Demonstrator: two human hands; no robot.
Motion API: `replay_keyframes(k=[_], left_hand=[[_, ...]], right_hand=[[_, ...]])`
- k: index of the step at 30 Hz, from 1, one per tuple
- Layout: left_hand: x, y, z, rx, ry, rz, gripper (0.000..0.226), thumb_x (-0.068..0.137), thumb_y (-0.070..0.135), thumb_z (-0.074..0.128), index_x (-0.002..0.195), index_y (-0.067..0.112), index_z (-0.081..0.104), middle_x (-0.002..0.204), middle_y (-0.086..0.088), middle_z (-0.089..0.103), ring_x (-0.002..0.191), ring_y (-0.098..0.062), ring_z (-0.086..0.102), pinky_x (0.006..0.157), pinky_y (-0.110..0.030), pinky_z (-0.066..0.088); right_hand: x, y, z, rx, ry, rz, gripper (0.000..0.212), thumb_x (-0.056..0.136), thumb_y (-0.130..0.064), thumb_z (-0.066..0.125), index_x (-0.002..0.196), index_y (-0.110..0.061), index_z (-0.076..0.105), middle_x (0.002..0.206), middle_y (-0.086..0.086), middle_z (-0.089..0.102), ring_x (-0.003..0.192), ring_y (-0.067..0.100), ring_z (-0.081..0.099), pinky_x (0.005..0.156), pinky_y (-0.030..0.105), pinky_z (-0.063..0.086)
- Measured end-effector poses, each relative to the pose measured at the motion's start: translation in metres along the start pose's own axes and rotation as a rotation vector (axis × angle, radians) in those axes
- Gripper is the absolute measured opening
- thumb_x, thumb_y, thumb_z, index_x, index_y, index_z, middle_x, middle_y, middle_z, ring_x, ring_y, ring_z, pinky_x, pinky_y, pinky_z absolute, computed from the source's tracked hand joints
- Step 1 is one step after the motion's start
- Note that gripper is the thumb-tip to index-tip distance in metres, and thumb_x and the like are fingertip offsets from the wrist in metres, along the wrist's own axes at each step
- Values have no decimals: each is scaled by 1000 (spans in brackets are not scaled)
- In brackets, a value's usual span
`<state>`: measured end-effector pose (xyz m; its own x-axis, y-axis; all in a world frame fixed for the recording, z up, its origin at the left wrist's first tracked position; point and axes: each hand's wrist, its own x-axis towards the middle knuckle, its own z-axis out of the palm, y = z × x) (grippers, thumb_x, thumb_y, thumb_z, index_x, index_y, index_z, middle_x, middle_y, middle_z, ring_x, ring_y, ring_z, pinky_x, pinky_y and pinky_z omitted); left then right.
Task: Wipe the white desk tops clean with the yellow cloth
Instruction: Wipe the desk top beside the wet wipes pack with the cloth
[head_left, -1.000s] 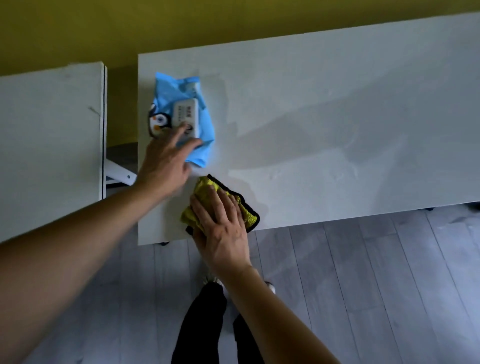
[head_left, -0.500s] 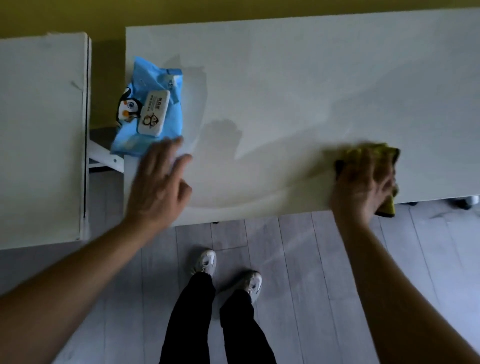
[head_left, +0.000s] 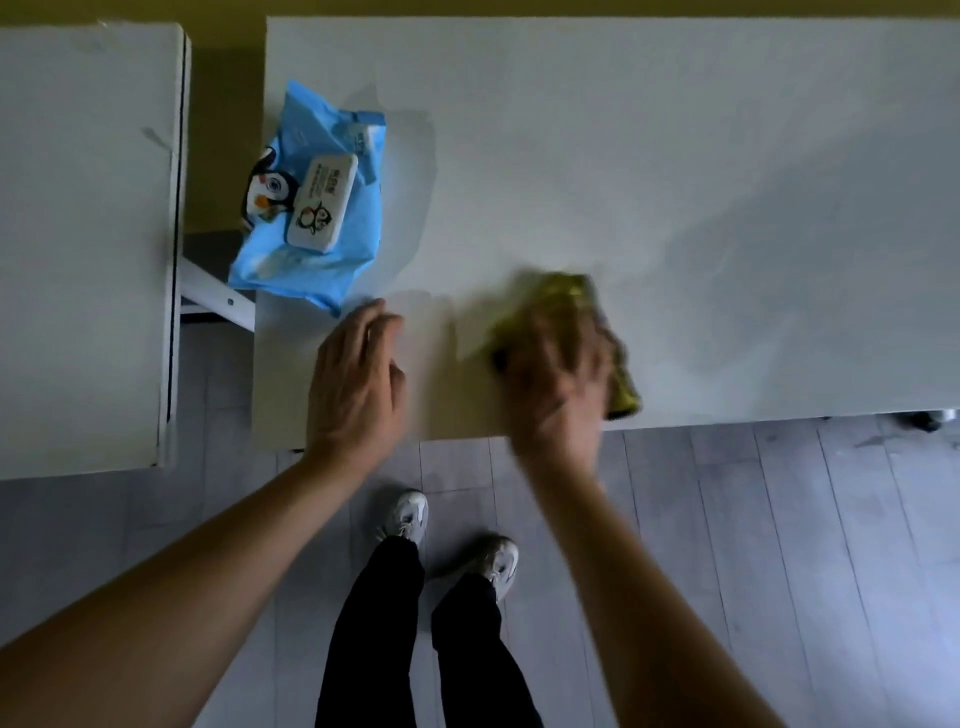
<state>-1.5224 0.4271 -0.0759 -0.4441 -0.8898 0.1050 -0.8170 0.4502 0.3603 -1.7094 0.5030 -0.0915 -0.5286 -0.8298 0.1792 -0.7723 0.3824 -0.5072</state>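
The yellow cloth (head_left: 566, 296) with a dark edge lies on the large white desk top (head_left: 649, 166), near its front edge. My right hand (head_left: 558, 374) presses flat on the cloth and is blurred by motion. Only the cloth's far part and right end show past the hand. My left hand (head_left: 356, 379) rests flat on the desk's front left part, fingers straight, holding nothing. A damp wiped patch shows on the desk between the hands.
A blue wet-wipe pack (head_left: 311, 202) with a penguin picture lies at the desk's left edge, overhanging it, just beyond my left hand. A second white desk (head_left: 83, 234) stands to the left across a narrow gap. Grey plank floor and my feet (head_left: 452, 540) lie below.
My right hand has swept the cloth from the right back toward the left along the front edge. The left hand has stayed flat on the desk below the pack.
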Motion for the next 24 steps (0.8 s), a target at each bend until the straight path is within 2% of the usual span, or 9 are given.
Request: replay_keyframes(k=[3, 5, 7, 11, 13, 15, 17, 21, 24], left_hand=[[7, 1, 4, -22, 14, 29, 47, 97, 7, 40, 142, -2, 52, 152, -21, 48, 146, -35, 41, 121, -51, 35], [8, 0, 7, -40, 27, 4, 49, 99, 10, 35, 145, -1, 49, 154, -20, 46, 148, -33, 38, 123, -50, 32], [7, 0, 9, -62, 25, -13, 50, 99, 9, 34, 146, -3, 48, 154, -21, 46, 149, -34, 37, 124, -50, 31], [6, -1, 11, -50, 18, -72, 49, 100, 6, 39, 147, -7, 46, 152, -25, 48, 146, -39, 42, 121, -53, 36], [6, -1, 11, -48, 6, -91, 49, 101, 5, 45, 148, -6, 45, 153, -25, 47, 146, -38, 42, 120, -53, 39], [6, -1, 9, -71, -2, -68, 51, 97, -1, 46, 148, -6, 45, 154, -23, 46, 148, -37, 39, 122, -52, 35], [7, -2, 8, -83, 4, -38, 51, 95, -5, 48, 146, -6, 47, 154, -22, 46, 149, -36, 38, 123, -51, 33], [6, 1, 12, -66, 20, -47, 50, 97, -3, 46, 147, -5, 47, 156, -22, 45, 149, -35, 37, 123, -51, 33], [7, -1, 17, -51, 36, -38, 50, 97, -2, 46, 147, -5, 47, 157, -21, 44, 150, -35, 38, 122, -52, 34]], right_hand=[[47, 54, -29, -56, 91, 390, 56, 99, -39, 48, 154, -37, 34, 167, 8, 13, 150, 38, 16, 122, 56, 15], [67, 54, -28, -31, 102, 544, 56, 102, -45, 38, 157, -37, 27, 168, 7, 6, 152, 37, 10, 123, 53, 10], [70, 17, -7, -66, 20, 417, 59, 102, -44, 46, 157, -32, 29, 168, 13, 9, 151, 39, 12, 123, 49, 11], [68, -80, 48, -4, -202, -161, 51, 99, -46, 52, 148, -34, 48, 162, 12, 30, 150, 39, 23, 122, 55, 18], [72, -90, 54, 72, -203, -232, 49, 99, -45, 53, 146, -32, 50, 161, 11, 34, 149, 38, 26, 121, 55, 22], [78, -64, 45, 64, -115, -220, 47, 96, -42, 60, 141, -28, 58, 157, 13, 40, 144, 39, 33, 119, 52, 26], [92, -13, 23, 12, -11, -13, 50, 94, -39, 65, 142, -27, 57, 158, 17, 37, 142, 41, 34, 118, 48, 25], [131, 79, -28, -106, 129, 435, 52, 100, -39, 44, 151, -37, 38, 167, 8, 13, 150, 37, 19, 121, 49, 15], [143, 67, -21, -96, 149, 574, 53, 102, -38, 41, 154, -36, 33, 168, 10, 9, 152, 37, 12, 123, 48, 10]])
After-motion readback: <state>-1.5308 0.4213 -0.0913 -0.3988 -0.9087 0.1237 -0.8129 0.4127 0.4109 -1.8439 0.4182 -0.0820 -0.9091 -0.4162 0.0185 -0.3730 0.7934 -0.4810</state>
